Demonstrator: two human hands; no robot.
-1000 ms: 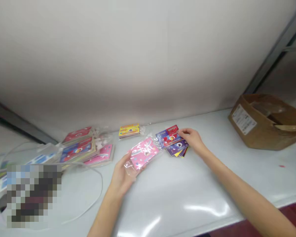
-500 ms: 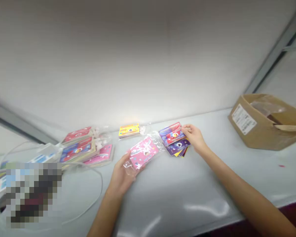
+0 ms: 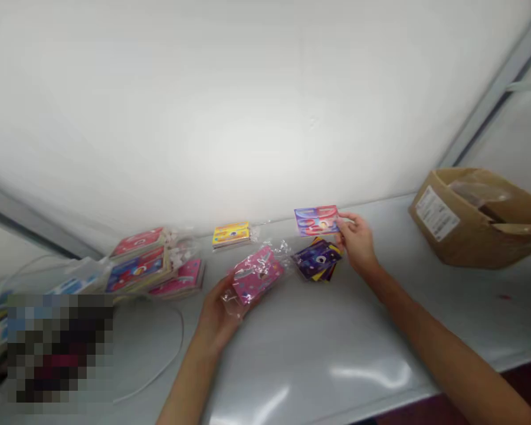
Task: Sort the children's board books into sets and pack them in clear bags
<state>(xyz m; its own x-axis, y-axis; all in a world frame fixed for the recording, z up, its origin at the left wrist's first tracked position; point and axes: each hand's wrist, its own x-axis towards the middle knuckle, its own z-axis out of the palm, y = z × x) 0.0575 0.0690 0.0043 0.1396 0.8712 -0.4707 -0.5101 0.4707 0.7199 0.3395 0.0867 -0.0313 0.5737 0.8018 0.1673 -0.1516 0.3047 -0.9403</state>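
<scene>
My left hand (image 3: 223, 313) is closed round a pink card pack (image 3: 257, 275) in a clear plastic bag, whose loose end points right. Between the thumb and fingers of my right hand (image 3: 356, 239) is a blue-and-red card (image 3: 317, 221), raised at the back of the table. Just below that card lies a fanned pile of cards (image 3: 316, 260), dark purple on top with yellow edges showing underneath. A yellow card pack (image 3: 230, 234), partly in clear plastic, rests behind my left hand.
Several bagged card stacks (image 3: 137, 270) lie at the left, red, blue and pink. A white cable (image 3: 180, 339) curves over the grey table (image 3: 301, 360). At the right stands an open cardboard box (image 3: 469, 230) with plastic inside. A white wall (image 3: 265, 118) closes the back.
My right hand has lifted the blue-and-red card off the fanned pile, moving it back and slightly right, which uncovers the purple card. My left hand holds the pink pack in nearly the same place.
</scene>
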